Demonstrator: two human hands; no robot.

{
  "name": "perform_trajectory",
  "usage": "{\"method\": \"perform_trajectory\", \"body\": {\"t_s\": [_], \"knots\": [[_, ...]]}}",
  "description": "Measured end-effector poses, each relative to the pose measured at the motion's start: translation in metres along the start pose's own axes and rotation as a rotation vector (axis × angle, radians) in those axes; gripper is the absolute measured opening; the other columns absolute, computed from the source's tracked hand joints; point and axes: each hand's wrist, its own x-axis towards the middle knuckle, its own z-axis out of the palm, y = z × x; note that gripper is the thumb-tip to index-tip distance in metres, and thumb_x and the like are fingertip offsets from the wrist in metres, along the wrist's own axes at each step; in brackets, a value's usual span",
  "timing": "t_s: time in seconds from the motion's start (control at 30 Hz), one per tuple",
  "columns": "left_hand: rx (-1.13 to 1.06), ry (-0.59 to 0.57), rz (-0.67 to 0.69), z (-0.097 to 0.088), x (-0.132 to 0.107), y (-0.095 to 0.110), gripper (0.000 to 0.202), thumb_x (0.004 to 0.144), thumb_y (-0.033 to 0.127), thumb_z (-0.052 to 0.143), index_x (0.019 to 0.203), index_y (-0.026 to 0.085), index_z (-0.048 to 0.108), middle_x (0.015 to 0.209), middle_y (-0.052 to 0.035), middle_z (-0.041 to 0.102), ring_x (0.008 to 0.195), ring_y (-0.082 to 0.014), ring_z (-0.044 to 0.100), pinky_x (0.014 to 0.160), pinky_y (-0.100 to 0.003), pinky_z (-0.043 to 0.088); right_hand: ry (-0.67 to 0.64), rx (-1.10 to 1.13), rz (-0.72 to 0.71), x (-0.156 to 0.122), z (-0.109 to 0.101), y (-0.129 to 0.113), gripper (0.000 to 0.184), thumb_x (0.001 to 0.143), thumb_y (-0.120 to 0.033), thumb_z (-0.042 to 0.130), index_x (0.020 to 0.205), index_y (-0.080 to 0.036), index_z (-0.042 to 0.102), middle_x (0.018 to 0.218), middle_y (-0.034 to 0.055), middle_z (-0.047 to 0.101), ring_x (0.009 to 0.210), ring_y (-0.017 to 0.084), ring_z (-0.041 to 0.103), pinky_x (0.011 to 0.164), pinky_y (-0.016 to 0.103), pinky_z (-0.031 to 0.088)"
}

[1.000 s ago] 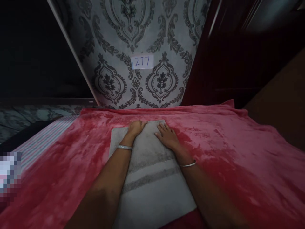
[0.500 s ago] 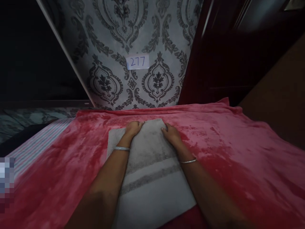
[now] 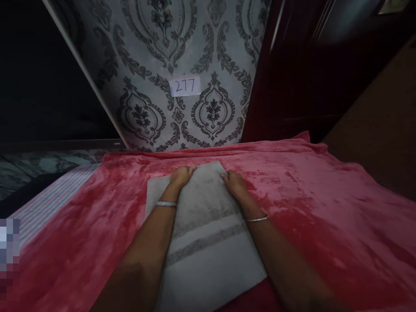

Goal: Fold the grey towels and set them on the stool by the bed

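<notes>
A grey towel (image 3: 204, 195) with darker bands across it lies lengthwise in front of me on a red and pink plush blanket (image 3: 312, 186). It is folded, and another layer shows at its left. My left hand (image 3: 182, 177) grips the towel near the far left, its thumb pointing inward. On the far right edge, my right hand (image 3: 235, 183) has its thumb on top and its fingers curled round the side, partly hidden. Each wrist wears a bracelet.
Behind the blanket rises a patterned wall with a paper label (image 3: 185, 86) reading 277. A large dark screen (image 3: 52, 86) stands at the left, and a dark red wooden panel (image 3: 292, 78) at the right. Striped cloth (image 3: 55, 197) shows beside the blanket.
The view has shifted very slightly, so the wall and label sit a little further left. Both hands keep almost the same place on the towel.
</notes>
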Motion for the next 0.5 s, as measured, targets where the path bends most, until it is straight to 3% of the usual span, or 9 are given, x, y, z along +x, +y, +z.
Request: {"method": "perform_trajectory", "body": {"t_s": [0.5], "knots": [[-0.025, -0.018, 0.028, -0.0034, 0.0015, -0.0048, 0.059, 0.098, 0.060, 0.038, 0.110, 0.015, 0.074, 0.115, -0.0166, 0.075, 0.109, -0.0277, 0.069, 0.086, -0.032, 0.049, 0.027, -0.005, 0.002, 0.0018, 0.0042, 0.0005, 0.039, 0.104, -0.039, 0.043, 0.126, -0.014, 0.065, 0.120, 0.0160, 0.071, 0.113, 0.027, 0.066, 0.088, 0.032, 0.047]]}}
